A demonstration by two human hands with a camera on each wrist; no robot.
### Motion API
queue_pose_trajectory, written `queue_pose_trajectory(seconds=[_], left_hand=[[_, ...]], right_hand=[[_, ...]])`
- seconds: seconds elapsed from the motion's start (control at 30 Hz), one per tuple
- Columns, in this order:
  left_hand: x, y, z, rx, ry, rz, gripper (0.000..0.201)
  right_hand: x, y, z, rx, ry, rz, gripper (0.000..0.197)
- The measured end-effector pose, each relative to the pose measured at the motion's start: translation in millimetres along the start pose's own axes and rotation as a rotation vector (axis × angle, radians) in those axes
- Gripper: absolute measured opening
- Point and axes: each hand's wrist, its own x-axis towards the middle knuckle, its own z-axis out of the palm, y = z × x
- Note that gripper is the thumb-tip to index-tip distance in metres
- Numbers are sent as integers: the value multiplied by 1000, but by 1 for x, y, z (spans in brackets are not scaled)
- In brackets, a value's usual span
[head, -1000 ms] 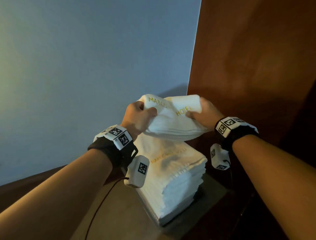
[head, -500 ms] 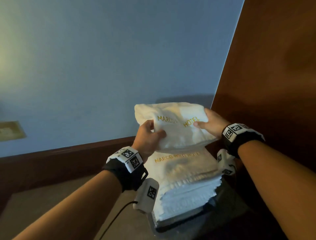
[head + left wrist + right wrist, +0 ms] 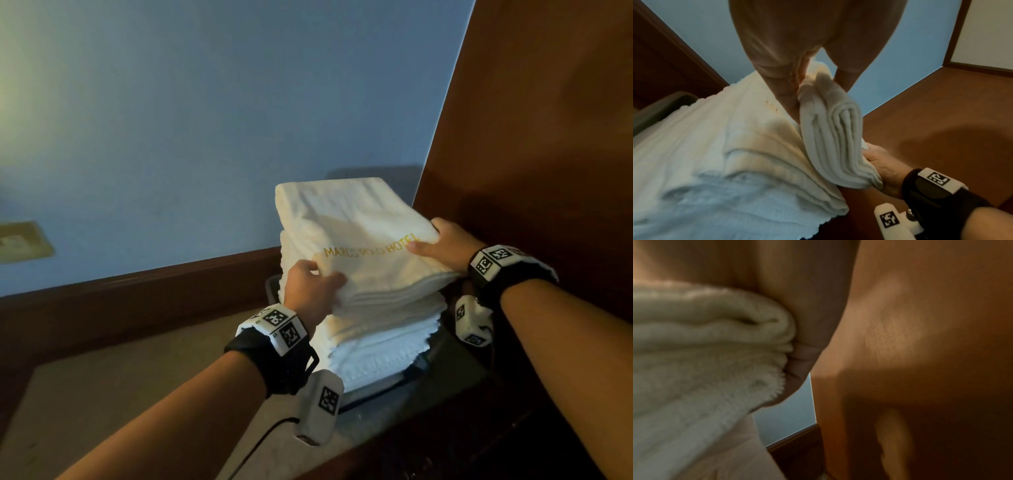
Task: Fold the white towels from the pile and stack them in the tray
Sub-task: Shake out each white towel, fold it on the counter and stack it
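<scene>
Now the folded white terry towel with gold "MARCO POLO HOTEL" lettering [image 3: 359, 236] sits lower than half a second ago, when it was held clear above the pile; its underside meets the stack of folded white towels [image 3: 373, 346], and its lettering reads flat and uncrumpled. The left hand [image 3: 310, 286] pinches the towel's near left corner, thumb on top and fingers curled beneath the layered edge, as the left wrist view confirms. The right hand [image 3: 445, 245] holds the near right corner, thumb lying across the top by the lettering and fingers tucked under. The towel lies roughly level, its long axis running away from the person toward the pale blue wall [image 3: 205, 120], the lettered short edge nearest. The stack fills the dark tray [image 3: 387, 389], which rests on the bench [image 3: 102, 387] beside a brown wooden panel [image 3: 548, 120] on the right.
</scene>
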Motion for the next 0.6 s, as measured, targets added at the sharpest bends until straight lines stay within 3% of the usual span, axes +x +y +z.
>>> queue_pose_trajectory(seconds=[0.07,0.2,0.27,0.33,0.4,0.53,0.6], left_hand=[[-5,-4,-2,6,-12,-13,57],[-10,-18,-10,155,-92,-58,33],[-4,-18,-17,277,-66,-18,27],[3,-6,-25,455,16,75,42],[10,12,-30,675,86,219,60],[36,49,-26,997,86,557,60],[56,61,-21,1172,27,630,59]], right_hand=[[-11,-1,0,-30,-4,12,48],[-33,6,9,-192,-119,65,46],[-42,5,9,-288,-130,66,54],[-42,1,5,-294,-84,43,70],[-33,-6,-2,-310,-32,-9,73],[1,-25,-14,-435,-9,-177,61],[23,-33,-14,-497,-48,-265,62]])
